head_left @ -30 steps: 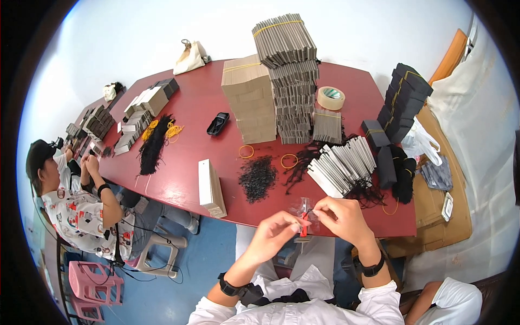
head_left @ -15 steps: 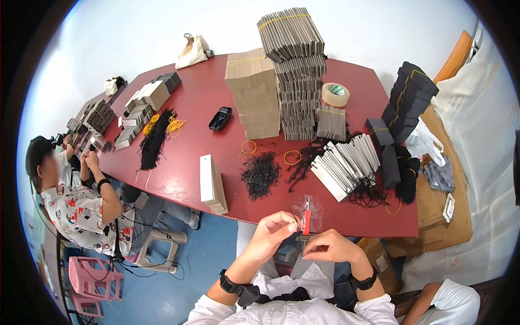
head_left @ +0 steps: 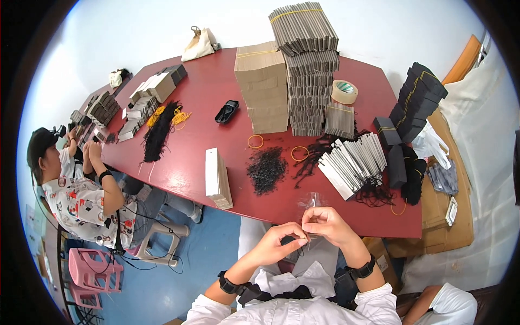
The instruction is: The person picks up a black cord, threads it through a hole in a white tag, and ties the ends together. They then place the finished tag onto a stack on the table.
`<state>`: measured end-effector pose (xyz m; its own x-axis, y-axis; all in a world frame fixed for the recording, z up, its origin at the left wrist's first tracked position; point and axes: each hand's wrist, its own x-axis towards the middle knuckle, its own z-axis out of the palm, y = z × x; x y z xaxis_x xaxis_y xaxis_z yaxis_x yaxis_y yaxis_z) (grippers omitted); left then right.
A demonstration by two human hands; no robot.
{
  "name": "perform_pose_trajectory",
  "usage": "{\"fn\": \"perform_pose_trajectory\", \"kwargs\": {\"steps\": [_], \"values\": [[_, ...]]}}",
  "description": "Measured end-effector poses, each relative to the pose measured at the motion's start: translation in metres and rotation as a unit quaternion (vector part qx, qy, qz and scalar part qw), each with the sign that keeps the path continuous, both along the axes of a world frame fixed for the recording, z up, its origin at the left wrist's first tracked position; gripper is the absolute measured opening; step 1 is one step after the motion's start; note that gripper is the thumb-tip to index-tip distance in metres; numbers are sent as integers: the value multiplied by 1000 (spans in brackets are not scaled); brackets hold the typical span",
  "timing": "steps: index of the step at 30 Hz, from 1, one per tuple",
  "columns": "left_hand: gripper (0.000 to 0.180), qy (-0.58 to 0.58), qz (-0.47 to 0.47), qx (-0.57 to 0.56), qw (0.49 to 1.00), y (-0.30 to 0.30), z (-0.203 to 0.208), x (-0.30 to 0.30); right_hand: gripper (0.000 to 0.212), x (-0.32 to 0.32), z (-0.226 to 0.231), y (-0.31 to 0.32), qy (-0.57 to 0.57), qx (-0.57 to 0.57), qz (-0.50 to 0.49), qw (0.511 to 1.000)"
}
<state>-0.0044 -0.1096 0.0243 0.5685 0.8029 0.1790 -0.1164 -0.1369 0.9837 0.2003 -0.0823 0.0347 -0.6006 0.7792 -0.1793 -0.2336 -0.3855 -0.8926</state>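
My left hand and my right hand meet at the table's near edge, above my lap. Thumb and fingers of each are pinched together, with a thin dark strand at the fingertips, too small to name. Just beyond the right hand, a see-through plastic bag lies on the table, partly covered by it. A heap of small black plastic pieces is spread farther off. To its right is a fanned row of white-faced cards with black cords. A stack of white-topped cards stands to the left.
Tall banded stacks of grey-brown card and a brown stack stand mid-table, beside a tape roll. Black boxes are piled at right. A black tray and black cord bundle lie leftward. A co-worker sits at left.
My right hand has moved up and left to meet the left hand, which shifted slightly down. The red item on the plastic bag is now hidden. The whole view has shifted slightly.
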Motion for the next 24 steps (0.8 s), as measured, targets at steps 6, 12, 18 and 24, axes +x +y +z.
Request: {"fn": "perform_pose_trajectory", "kwargs": {"steps": [6, 12, 18, 24], "values": [[7, 68, 114, 109, 985, 3, 7, -3, 12, 2, 18, -10, -3, 99, 12, 995], [4, 63, 62, 111, 990, -1, 13, 1, 14, -3, 8, -7, -110, 301, -30, 947], [6, 10, 10, 36, 999, -3, 9, 5, 16, 3, 8, -11, -115, 308, -30, 944], [9, 13, 5, 39, 999, -4, 4, 5, 17, 5, 16, -14, -116, 268, -2, 956]]}}
